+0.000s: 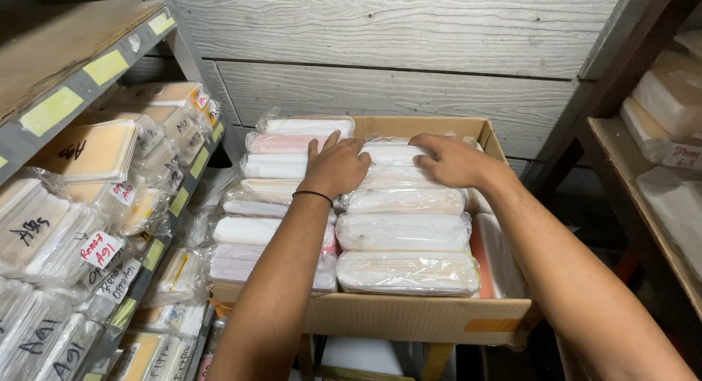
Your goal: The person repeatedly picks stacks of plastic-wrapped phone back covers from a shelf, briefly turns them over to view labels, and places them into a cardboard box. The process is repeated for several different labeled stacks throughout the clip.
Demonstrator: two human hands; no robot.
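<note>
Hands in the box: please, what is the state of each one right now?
Left hand: open, palm down, resting flat on the plastic-wrapped bundles, holding nothing.
Right hand: open, fingers spread on a bundle at the back of the cardboard box.

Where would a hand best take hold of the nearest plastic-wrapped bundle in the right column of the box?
Probably from above, pinching the nearest bundle across its narrow width near the middle. It lies flat and long, its top bare, while the cardboard box wall and the neighbouring bundle block its sides.
</note>
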